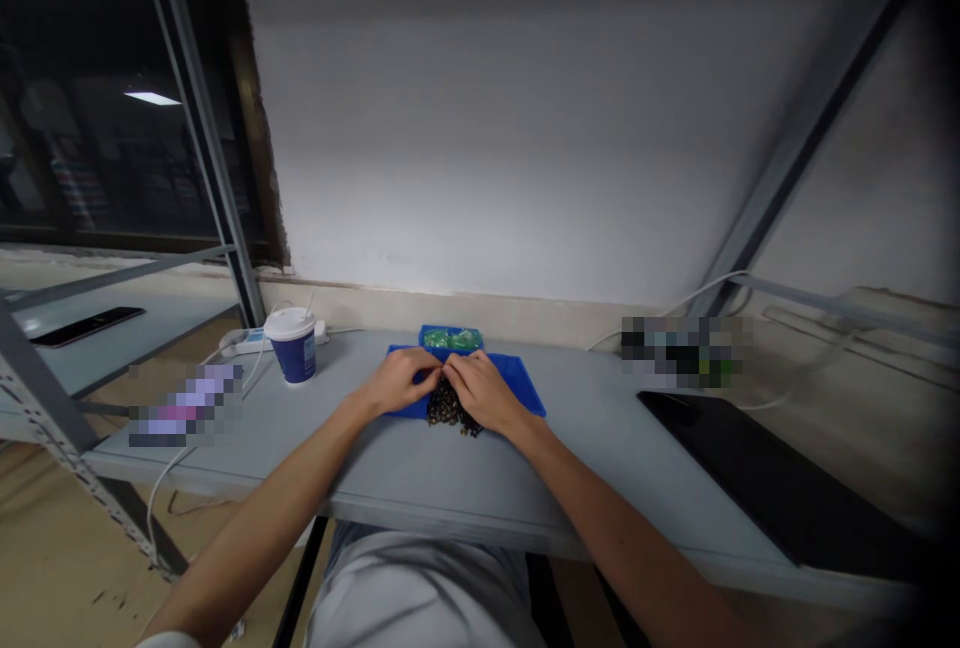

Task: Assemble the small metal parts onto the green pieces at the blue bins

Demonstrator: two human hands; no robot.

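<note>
My left hand [401, 380] and my right hand [480, 388] meet at the fingertips above a pile of small dark and brassy parts [450, 408]. Both hands are closed, thumb and fingers pinched together; whatever sits between them is too small to make out. The pile lies on the grey table, at the front of the blue trays [523, 383] that stand under and beside my hands. Behind them is a smaller blue bin [451, 338] with green shiny packets in it.
A blue paper cup [292, 346] with a white lid stands at the left, beside a white power strip [244, 340] with cables. A black flat panel [772, 478] lies at the right. Blurred-out items sit at both sides. Metal shelf posts frame the table [420, 478].
</note>
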